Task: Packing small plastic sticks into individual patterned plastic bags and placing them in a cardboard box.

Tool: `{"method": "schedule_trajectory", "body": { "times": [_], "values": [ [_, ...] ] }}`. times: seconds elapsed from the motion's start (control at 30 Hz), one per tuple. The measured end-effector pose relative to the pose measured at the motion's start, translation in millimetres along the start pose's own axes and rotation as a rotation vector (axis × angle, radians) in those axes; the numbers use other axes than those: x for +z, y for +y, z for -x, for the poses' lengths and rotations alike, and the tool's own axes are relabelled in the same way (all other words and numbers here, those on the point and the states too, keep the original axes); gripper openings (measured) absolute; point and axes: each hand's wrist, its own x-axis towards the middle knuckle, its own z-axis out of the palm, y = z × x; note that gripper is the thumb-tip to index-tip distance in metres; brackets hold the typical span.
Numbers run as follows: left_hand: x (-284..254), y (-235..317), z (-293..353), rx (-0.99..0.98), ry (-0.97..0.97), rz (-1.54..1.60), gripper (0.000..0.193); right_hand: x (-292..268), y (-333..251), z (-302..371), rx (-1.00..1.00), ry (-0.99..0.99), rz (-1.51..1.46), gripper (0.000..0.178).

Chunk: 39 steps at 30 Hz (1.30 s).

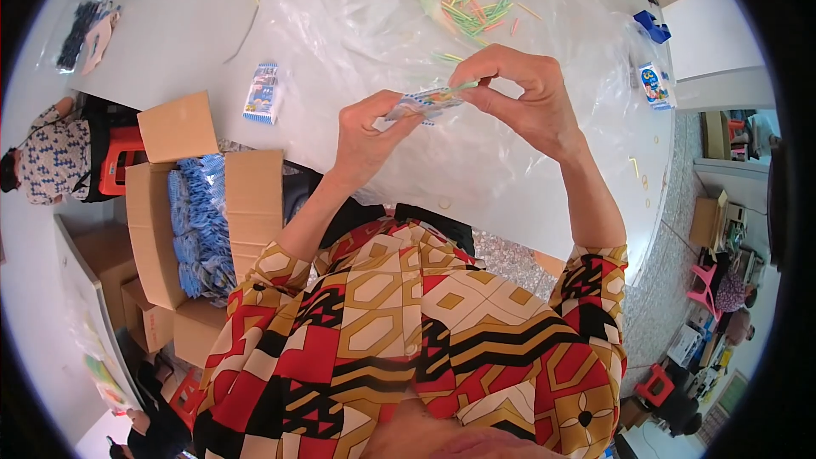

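Right, I see both hands up over the table (pixel 340 25), left hand (pixel 365 132) and right hand (pixel 523 93) pinching a light, floppy packet (pixel 425 104) by its ends, best gripped at the edges.

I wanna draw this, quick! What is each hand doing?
Left hand: closed, pinching one end of the small printed packet.
Right hand: closed, pinching the packet's other end along with a thin green stick.
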Motion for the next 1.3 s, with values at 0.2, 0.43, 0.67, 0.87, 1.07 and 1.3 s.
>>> {"method": "schedule_trajectory", "body": {
  "times": [0.2, 0.43, 0.67, 0.87, 1.07, 1.3],
  "values": [
    [-0.8, -2.5, 1.4, 0.087, 0.006, 0.008, 0.017, -2.2, -3.8, 4.0, -0.054, -0.071, 0.16, 0.02],
    [-0.4, 0.1, 5.3, 0.072, -0.005, -0.004, 0.017, 4.4, -1.2, 6.4, -0.059, -0.044, 0.085, 0.018],
    [-1.6, -3.0, 1.6, 0.1, 0.0, 0.016, 0.018, 4.1, 11.6, 1.8, 0.074, -0.054, -0.079, 0.012],
    [3.7, 8.8, -4.5, 0.111, 0.003, -0.088, 0.016, 1.1, 13.7, 4.1, 0.012, -0.024, -0.067, 0.018],
    [9.5, -9.7, 1.0, -0.039, 0.02, -0.031, 0.015, 3.8, 10.4, 8.9, 0.052, 0.095, -0.046, 0.02],
    [10.4, -15.4, 2.1, -0.034, -0.063, 0.057, 0.015, 4.5, 12.7, 12.8, -0.202, 0.12, 0.153, 0.008]
  ]
}}
